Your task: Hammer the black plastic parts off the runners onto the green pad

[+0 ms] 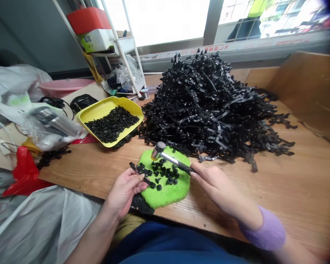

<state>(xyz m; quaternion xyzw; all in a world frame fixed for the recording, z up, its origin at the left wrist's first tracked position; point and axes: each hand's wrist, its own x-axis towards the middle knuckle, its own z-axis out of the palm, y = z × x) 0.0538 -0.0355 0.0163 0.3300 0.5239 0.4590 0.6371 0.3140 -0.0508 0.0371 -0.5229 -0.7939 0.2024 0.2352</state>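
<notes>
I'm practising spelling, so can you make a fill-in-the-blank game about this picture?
1. The ____ hand grips a hammer with a silver neck and black handle.
2. The ____ hand holds a slim black part.
3. The fluffy, rounded mat under the hammer is ____.
4. The shallow tray of small black pieces is ____.
Missing words: right; left; green; yellow.

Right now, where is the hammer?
In the head view, the hammer is just below centre, gripped by the right hand over the green mat, on the near side of the big black pile.
</notes>
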